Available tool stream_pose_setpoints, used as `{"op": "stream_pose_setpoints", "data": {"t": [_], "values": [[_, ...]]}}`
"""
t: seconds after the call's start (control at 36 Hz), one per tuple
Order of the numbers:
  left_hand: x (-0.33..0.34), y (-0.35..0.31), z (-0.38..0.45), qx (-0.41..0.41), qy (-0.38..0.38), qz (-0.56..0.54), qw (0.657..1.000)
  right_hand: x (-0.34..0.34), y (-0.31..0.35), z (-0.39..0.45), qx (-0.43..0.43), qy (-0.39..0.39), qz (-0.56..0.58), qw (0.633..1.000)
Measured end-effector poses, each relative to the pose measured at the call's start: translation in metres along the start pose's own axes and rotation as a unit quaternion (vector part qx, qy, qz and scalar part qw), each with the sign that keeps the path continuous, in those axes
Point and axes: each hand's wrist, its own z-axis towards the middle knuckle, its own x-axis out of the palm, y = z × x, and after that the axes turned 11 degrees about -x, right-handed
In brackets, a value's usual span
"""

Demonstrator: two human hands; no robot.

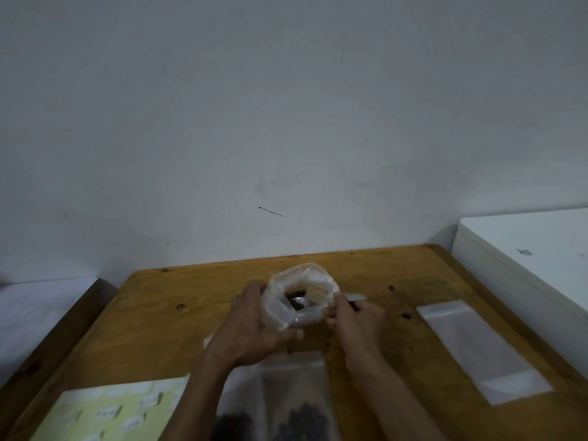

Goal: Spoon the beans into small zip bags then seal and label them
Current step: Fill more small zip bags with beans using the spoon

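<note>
Against a plain grey-white wall stands a worn wooden table (197,316), knots and dark specks on its top. White surfaces flank it: a white cabinet top (528,249) right, a pale ledge (38,316) left. Label sheet (105,412) lies at near left. Empty zip bag (480,348) lies flat at right, apart from the hands. Two filled zip bags (296,405), dark beans at their bottoms, lie at near centre, partly under the forearms. Left hand (254,329) grips the open bean bag (302,297) at centre. Right hand (353,313) pinches a spoon (299,302) whose bowl sits inside that bag, among beans (296,293).
</note>
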Motion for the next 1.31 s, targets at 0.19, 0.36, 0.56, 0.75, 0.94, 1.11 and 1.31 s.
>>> {"op": "stream_pose_setpoints", "data": {"t": [0.19,0.36,0.56,0.75,0.94,1.11,1.31], "values": [[-0.006,0.004,-0.005,0.001,-0.01,-0.017,1.0,-0.007,0.008,0.008,0.062,-0.022,0.093,0.994],[-0.007,0.007,-0.004,-0.007,-0.015,-0.027,0.999,-0.012,0.025,0.01,0.038,-0.005,0.119,0.992],[-0.007,0.003,0.0,-0.019,-0.023,-0.055,0.998,-0.014,0.061,-0.012,-0.136,0.093,0.015,0.986],[-0.009,0.005,0.001,-0.021,-0.027,-0.05,0.998,-0.012,0.055,-0.014,-0.327,0.091,-0.099,0.935],[-0.004,0.004,0.002,-0.004,-0.012,0.004,1.0,-0.014,0.003,0.0,-0.269,0.067,-0.202,0.939],[0.002,0.003,0.005,-0.002,-0.006,0.012,1.0,-0.004,-0.016,-0.005,-0.153,0.038,-0.093,0.983],[0.003,0.005,0.006,0.004,-0.002,0.015,1.0,-0.002,-0.008,-0.012,-0.006,0.02,0.023,1.0]]}}
